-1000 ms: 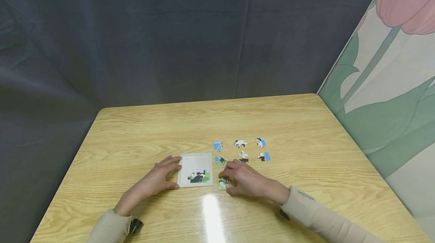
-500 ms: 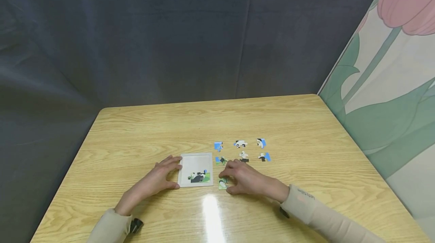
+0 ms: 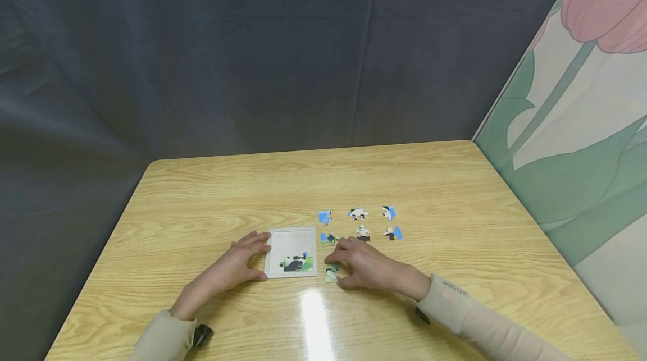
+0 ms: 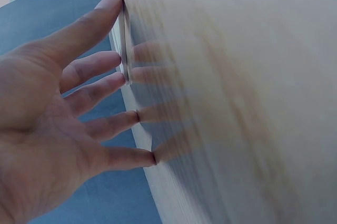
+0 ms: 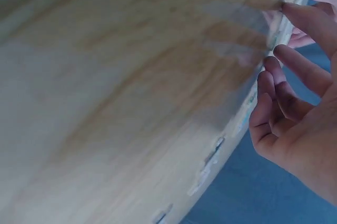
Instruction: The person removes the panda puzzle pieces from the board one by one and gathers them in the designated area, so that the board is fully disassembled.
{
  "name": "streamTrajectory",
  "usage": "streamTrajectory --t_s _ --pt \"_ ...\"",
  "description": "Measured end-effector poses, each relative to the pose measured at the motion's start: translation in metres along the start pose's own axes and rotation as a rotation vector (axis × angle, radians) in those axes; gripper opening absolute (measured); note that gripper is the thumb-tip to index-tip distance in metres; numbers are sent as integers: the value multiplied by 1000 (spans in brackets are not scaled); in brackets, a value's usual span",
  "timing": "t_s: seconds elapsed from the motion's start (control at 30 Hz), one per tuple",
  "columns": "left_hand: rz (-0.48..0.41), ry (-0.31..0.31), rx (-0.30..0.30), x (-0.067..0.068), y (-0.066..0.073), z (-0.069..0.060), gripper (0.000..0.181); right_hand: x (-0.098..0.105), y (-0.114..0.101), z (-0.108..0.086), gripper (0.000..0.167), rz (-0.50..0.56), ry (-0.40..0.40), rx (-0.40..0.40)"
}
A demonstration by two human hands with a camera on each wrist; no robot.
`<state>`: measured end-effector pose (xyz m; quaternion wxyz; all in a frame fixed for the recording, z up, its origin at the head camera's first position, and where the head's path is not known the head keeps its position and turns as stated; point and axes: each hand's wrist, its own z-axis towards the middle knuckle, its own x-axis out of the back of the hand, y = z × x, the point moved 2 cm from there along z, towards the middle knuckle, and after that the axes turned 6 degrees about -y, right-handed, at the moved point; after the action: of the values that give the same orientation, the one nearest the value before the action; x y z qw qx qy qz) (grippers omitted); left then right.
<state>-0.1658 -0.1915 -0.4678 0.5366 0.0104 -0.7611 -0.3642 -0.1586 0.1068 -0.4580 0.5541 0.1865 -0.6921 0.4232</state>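
A white square puzzle tray (image 3: 291, 230) lies on the table, with joined pieces showing a panda's body and green ground (image 3: 297, 263) in its lower right part. My left hand (image 3: 237, 260) is at the tray's left side, fingers spread and fairly straight; thumb and fingertips touch its edge. Just right of the tray, my right hand (image 3: 366, 265) holds a green-and-white puzzle piece (image 3: 331, 274) by its edges between thumb and index finger, flat on the table. In the right wrist view the other fingers (image 5: 263, 113) are curled, and the piece is hard to make out.
Behind the right hand lie several loose puzzle pieces in two rows, among them a blue corner piece (image 3: 324, 216), a panda-face piece (image 3: 358, 214) and a green-and-blue piece (image 3: 328, 238). A dark curtain (image 3: 253, 69) hangs behind the wooden table (image 3: 227, 192).
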Motion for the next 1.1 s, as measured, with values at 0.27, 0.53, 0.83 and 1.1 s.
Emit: streamTrajectory --t_s 0.27,0.53,0.83,1.1 --pt "9 5 -5 0 0 0 58 13 -11 15 35 6 128 39" --pt "12 8 -20 0 0 0 57 16 -22 38 29 8 232 71" --pt "3 5 -28 1 0 -1 56 0 -33 61 32 -17 94 10" --pt "-13 -1 -36 2 0 -1 56 -9 -39 71 32 -121 52 -55"
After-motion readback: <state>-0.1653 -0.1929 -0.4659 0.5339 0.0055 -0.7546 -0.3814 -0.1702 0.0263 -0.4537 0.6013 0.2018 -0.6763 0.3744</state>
